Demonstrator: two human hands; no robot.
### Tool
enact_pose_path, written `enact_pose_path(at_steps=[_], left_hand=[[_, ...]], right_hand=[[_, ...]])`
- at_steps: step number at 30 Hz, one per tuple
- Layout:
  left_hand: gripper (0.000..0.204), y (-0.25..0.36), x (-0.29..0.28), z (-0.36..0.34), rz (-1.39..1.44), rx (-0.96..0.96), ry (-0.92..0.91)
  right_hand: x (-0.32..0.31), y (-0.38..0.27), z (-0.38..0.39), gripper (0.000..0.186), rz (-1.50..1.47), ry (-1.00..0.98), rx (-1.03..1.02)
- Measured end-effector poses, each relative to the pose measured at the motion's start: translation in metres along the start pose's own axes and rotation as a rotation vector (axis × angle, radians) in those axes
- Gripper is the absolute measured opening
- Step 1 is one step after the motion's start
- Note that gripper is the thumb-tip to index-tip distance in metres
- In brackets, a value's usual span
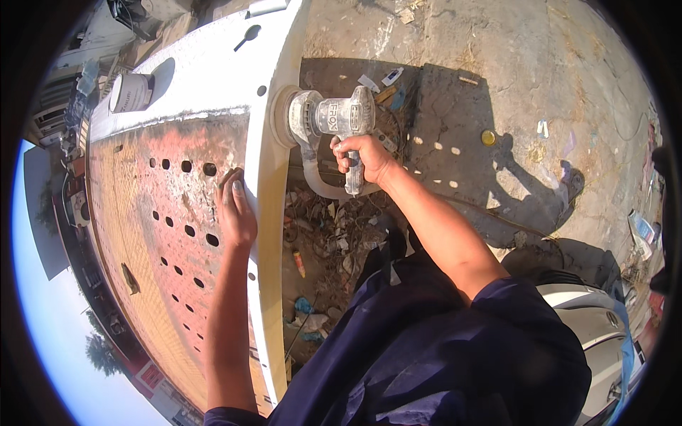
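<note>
My right hand [366, 157] is wrapped around the handle of a dusty grey power sander [337, 116]. The sander's round pad sits against the outer side of a white-and-cream frame [266, 206]. A pale curved side handle or hose [315, 179] bends down below the sander's head; I cannot tell which. On the worn red panel [188, 145] inside the frame, my left hand [238, 209] lies with its fingers stretched out near the frame's inner edge. Rows of dark oval holes run through that panel.
A white tub [132, 93] stands on the white band at the upper left. Leaves and litter [334, 241] cover the ground beside the frame. A yellow round lid [488, 137] lies farther right, and part of a white vehicle [593, 319] is at the lower right.
</note>
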State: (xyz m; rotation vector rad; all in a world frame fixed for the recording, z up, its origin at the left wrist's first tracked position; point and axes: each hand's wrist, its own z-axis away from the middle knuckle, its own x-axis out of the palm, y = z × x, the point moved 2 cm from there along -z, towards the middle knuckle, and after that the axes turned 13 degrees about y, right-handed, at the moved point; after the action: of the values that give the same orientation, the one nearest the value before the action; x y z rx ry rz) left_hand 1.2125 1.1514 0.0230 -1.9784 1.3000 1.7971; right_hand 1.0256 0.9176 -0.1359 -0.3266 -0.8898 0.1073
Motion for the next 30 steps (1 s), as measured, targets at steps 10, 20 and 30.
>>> enact_pose_path(at_steps=[10, 20, 30], left_hand=[[0.042, -0.003, 0.000, 0.003, 0.031, 0.006, 0.005], [0.041, -0.002, -0.001, 0.002, 0.016, -0.023, 0.005], [0.042, -0.002, 0.000, 0.001, -0.006, 0.021, 0.007]], right_hand=[[-0.003, 0.023, 0.014, 0.019, -0.020, 0.025, 0.045], [-0.005, 0.044, 0.026, 0.018, -0.030, 0.041, 0.084], [-0.002, 0.009, 0.005, 0.017, -0.037, 0.004, 0.024]])
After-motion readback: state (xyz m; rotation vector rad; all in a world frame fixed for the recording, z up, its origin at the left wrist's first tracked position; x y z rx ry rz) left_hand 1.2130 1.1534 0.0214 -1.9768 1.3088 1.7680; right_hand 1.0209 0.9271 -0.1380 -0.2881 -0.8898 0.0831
